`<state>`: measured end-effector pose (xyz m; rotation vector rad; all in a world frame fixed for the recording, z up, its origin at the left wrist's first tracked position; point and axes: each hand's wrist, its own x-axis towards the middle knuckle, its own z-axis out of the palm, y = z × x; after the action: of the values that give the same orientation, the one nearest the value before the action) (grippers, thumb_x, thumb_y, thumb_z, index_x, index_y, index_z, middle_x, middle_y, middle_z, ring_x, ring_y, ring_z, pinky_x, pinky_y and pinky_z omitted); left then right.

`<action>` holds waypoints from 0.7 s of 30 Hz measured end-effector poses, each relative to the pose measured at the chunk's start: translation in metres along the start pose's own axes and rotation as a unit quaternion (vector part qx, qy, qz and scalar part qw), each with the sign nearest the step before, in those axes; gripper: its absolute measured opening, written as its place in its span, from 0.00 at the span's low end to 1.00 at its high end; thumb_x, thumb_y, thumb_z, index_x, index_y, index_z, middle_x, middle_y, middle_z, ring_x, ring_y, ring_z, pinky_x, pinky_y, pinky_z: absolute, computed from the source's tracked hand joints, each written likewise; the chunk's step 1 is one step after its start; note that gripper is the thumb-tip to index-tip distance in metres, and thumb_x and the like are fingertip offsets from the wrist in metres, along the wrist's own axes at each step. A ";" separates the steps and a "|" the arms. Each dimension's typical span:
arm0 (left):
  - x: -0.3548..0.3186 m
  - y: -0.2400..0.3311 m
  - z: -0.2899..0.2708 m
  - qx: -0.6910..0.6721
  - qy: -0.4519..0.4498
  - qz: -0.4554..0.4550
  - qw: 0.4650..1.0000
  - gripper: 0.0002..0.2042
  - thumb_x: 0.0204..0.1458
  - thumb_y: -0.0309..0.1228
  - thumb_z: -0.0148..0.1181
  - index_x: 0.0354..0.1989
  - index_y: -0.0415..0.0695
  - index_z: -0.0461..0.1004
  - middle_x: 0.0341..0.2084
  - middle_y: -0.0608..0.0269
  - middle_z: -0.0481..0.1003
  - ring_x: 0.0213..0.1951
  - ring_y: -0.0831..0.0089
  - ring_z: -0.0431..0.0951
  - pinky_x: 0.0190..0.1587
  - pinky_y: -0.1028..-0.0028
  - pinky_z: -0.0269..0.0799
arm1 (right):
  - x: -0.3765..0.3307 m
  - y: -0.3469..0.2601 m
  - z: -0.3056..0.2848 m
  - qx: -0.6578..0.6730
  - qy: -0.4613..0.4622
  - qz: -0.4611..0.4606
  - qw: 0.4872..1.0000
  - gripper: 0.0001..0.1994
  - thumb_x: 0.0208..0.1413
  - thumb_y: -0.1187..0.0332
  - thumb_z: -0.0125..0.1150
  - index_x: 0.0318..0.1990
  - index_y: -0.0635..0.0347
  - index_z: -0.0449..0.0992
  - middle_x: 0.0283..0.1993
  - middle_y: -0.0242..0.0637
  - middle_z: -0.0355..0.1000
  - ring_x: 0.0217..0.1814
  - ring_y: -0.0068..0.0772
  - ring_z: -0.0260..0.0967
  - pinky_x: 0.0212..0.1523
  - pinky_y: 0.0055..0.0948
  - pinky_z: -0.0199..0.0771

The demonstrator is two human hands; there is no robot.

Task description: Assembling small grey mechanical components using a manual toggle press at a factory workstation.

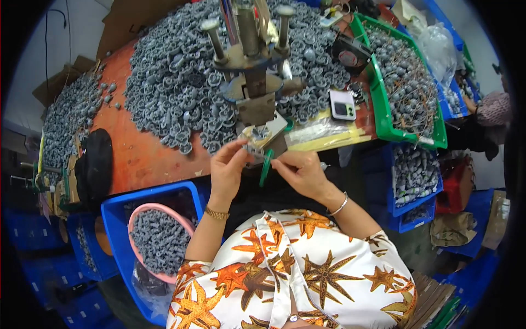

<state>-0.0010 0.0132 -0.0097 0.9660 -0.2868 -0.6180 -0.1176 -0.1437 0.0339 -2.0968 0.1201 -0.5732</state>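
Observation:
My left hand [232, 166] pinches a small grey plastic part [253, 154] between thumb and fingertips, just in front of the press. The fingers of my right hand [300, 171] are closed at a slim green piece [266, 168], which slants downward between both hands. Whether it is a tool or a loose part, I cannot make out. Behind my fingers stands a bench press [256, 104] with a metal block under its ram. At its base, beside my left fingertips, sits another grey part [259, 132].
Heaped grey plastic parts [175, 82] cover much of the red table [134, 159]. To the right are a green crate [378, 88], a small white device with a screen [343, 105] and a black fan [350, 55]. A pink basin [143, 211] sits inside a blue bin [118, 219] at lower left.

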 end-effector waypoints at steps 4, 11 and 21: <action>-0.006 -0.021 0.011 0.009 -0.054 -0.030 0.998 0.08 0.51 0.19 0.56 0.40 0.35 0.72 0.36 0.59 0.76 0.32 0.73 0.77 0.36 0.76 0.74 | -0.006 0.016 0.005 0.048 -0.055 0.049 0.996 0.09 0.52 0.70 0.60 0.23 0.65 0.74 0.16 0.42 0.64 0.15 0.31 0.60 0.17 0.29 0.58; -0.021 -0.013 0.019 0.295 -0.100 0.184 0.932 0.08 0.50 0.17 0.56 0.38 0.35 0.77 0.35 0.58 0.74 0.33 0.75 0.75 0.35 0.80 0.69 | -0.021 0.028 0.020 0.258 -0.134 0.239 0.927 0.12 0.58 0.65 0.56 0.30 0.64 0.77 0.21 0.23 0.66 0.21 0.14 0.58 0.22 0.17 0.56; -0.017 -0.017 0.012 0.397 -0.023 0.348 0.849 0.06 0.50 0.20 0.56 0.34 0.39 0.78 0.37 0.57 0.75 0.39 0.64 0.73 0.41 0.72 0.68 | 0.003 0.033 0.029 0.455 -0.109 0.401 0.788 0.13 0.61 0.58 0.52 0.35 0.58 0.72 0.18 0.25 0.61 0.15 0.13 0.50 0.14 0.15 0.44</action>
<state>-0.0261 0.0080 -0.0162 1.5222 -0.9373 0.1957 -0.0971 -0.1406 -0.0051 -0.9834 0.4708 0.1537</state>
